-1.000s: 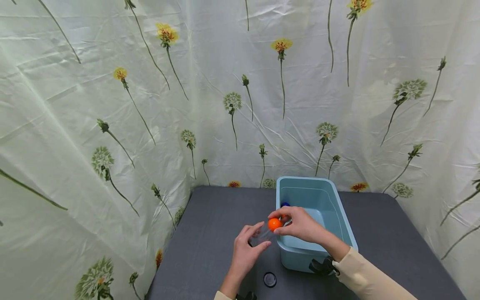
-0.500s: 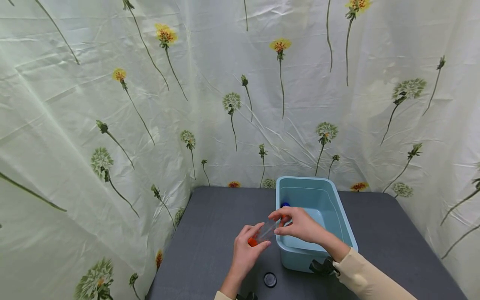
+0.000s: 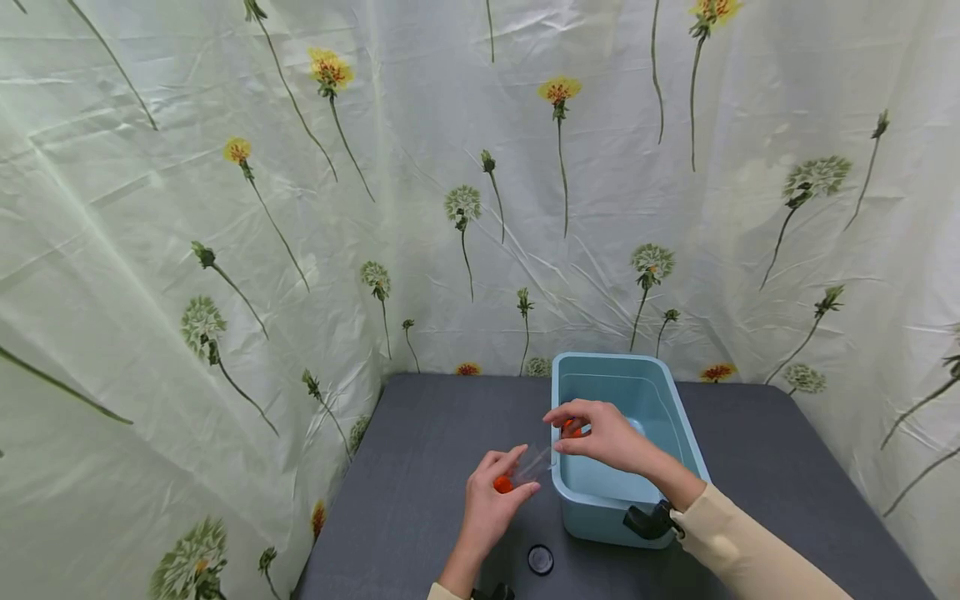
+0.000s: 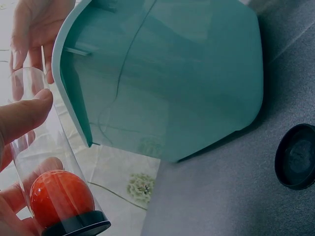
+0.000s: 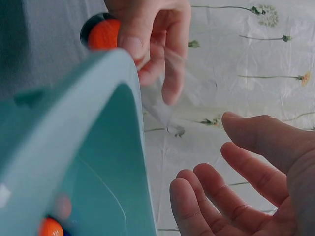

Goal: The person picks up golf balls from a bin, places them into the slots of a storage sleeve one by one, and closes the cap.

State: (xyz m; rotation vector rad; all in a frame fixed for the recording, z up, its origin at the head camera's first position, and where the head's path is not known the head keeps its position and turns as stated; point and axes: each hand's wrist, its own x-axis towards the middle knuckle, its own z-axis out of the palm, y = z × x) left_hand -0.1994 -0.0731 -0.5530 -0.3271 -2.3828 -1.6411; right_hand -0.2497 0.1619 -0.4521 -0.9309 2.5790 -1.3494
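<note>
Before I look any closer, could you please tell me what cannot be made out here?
Head: the black base of the clear tube, behind the left hand.
Head: part of the orange ball in the blue bin, behind the right hand.
Left wrist: the bin's contents, hidden by its wall.
Right wrist: the dark blue item in the bin, cut off by the bottom edge.

Pretty much the whole background is taken up by a pale, kinda shiny curtain [image 3: 427,108], wrinkled in places and printed with dandelions [image 3: 652,262]: yellow blooms [image 3: 331,70], fluffy seed heads [image 3: 462,202] and closed green buds [image 3: 203,254], all shown on long thin stems [image 3: 564,179]. Below that, a dark grey tabletop [image 3: 442,425] can be seen, its back corners rounded off and its far side bordered by the curtain.
</note>
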